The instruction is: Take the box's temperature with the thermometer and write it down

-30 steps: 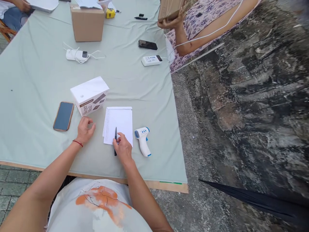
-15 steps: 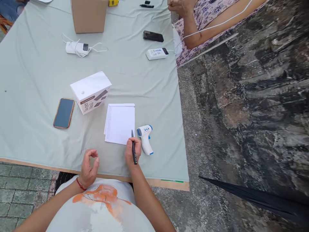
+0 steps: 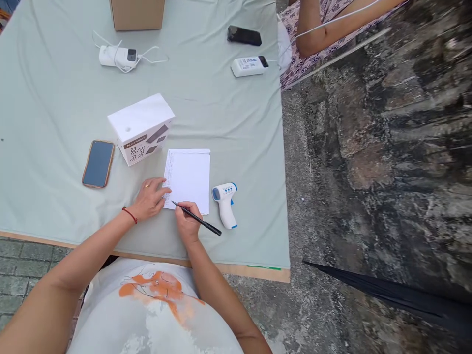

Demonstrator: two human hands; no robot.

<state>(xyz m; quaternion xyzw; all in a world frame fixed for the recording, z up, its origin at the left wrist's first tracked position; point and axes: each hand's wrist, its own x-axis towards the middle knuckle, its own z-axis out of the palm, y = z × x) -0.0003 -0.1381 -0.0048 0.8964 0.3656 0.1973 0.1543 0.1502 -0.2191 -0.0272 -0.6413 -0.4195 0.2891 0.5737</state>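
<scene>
Showing a smartphone lying near a white carton and, at right, a handheld thermometer; farther back, showing a cable-wrapped unit, a black device near a labelled white unit, a cardboard box.

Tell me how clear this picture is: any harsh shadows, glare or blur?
In the head view, light is soft, without hard-edged shadows on the tablecloth; in the head view, the pen looks fairly crisp, while the bright paper carries print too small to read; in the head view, the stone surface looks smeared and stretched toward the right edge.
</scene>
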